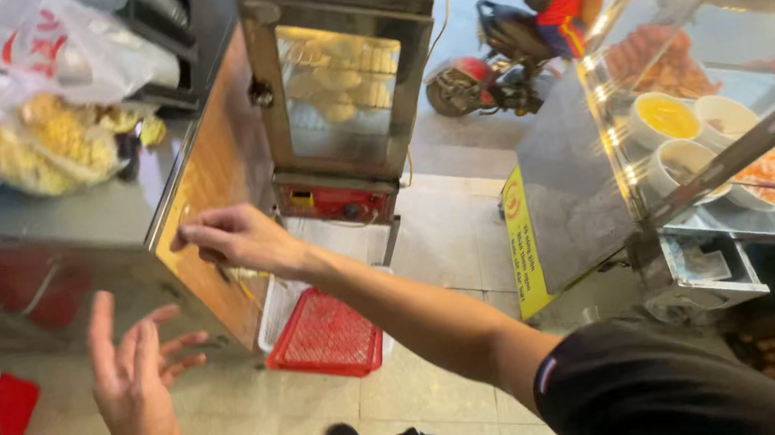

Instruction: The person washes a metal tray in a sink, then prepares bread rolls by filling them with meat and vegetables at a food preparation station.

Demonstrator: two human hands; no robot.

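Open floor lane runs near to far up the middle, hemmed left by the steel counter and glass warmer cabinet, right by the food display case, red basket low left, scooter blocking far end.

- We stand at a street food stall.
- Upper centre: a glass-fronted steel warming cabinet holding pale buns.
- Right: a lit glass display case with round white sauce bowls.
- Top: a parked red scooter.
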